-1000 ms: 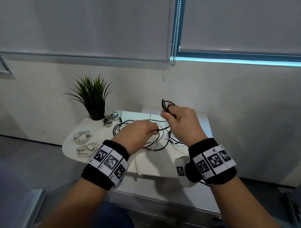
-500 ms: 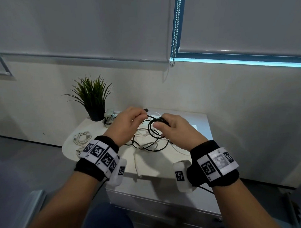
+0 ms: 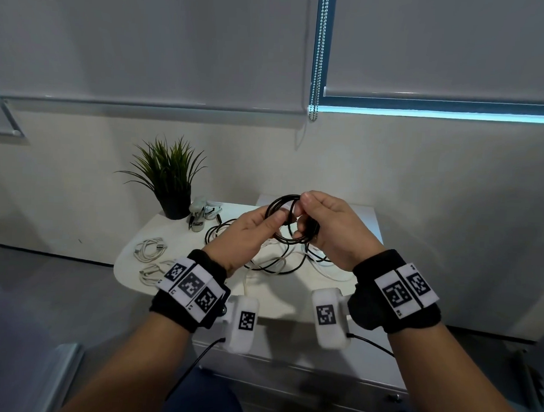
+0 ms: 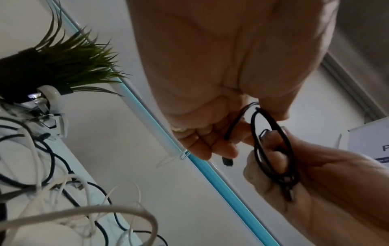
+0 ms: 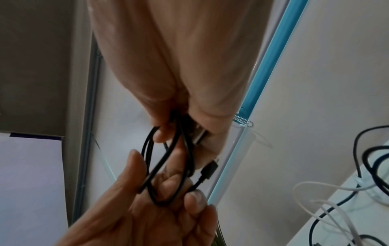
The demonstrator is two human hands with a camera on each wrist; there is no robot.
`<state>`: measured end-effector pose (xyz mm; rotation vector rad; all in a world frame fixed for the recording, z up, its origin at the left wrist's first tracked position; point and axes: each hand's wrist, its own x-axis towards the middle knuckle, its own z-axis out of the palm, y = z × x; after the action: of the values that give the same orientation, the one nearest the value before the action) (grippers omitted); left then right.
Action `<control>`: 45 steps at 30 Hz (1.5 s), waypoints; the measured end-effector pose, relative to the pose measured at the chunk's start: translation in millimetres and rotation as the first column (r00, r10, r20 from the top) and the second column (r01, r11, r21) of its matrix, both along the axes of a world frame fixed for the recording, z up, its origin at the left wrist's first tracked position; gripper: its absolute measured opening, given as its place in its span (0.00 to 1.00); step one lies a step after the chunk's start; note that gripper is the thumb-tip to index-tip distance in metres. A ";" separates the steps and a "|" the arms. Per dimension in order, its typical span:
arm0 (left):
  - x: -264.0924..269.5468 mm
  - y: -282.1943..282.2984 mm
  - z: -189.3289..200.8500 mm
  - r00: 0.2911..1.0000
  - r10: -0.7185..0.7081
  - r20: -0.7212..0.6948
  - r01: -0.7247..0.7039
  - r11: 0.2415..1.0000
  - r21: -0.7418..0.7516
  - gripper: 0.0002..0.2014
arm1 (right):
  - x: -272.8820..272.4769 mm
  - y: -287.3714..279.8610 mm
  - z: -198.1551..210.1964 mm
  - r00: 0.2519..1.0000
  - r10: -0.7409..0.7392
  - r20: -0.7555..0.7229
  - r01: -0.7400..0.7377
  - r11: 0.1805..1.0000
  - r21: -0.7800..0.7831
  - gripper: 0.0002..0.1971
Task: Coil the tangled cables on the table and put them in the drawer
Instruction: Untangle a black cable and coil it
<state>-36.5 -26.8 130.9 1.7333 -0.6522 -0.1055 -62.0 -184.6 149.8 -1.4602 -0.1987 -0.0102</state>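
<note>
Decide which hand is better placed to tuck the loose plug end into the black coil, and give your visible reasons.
Left, probably. The right hand grips the black coil where its loops gather, anchoring it. The left hand pinches only the coil's near side, and the free plug hangs beside its fingertips.

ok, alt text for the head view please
Both hands, left hand and right hand, hold a small black cable coil above a white table strewn with tangled black and white cables; a potted plant stands behind.
</note>
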 end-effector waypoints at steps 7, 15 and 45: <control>-1.9 -6.7 0.4 0.996 0.063 0.058 -0.063 0.998 -0.001 0.19 | 1.2 -4.1 -7.3 1.000 0.019 0.010 -0.019 1.000 0.000 0.12; 6.6 -7.4 -1.8 0.945 0.295 0.139 -0.301 0.954 0.018 0.27 | 2.5 -4.0 -4.6 0.995 -0.028 0.096 0.042 0.987 -0.153 0.11; -2.9 -5.8 -13.0 0.938 0.234 -0.254 -0.315 0.883 -0.349 0.07 | 7.7 -3.3 -13.6 0.950 -0.293 0.105 0.309 0.929 -0.203 0.11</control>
<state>-39.3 -32.5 117.9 1.3907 -0.2448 0.0433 -54.4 -187.8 136.2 -1.6995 -0.0330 -0.3009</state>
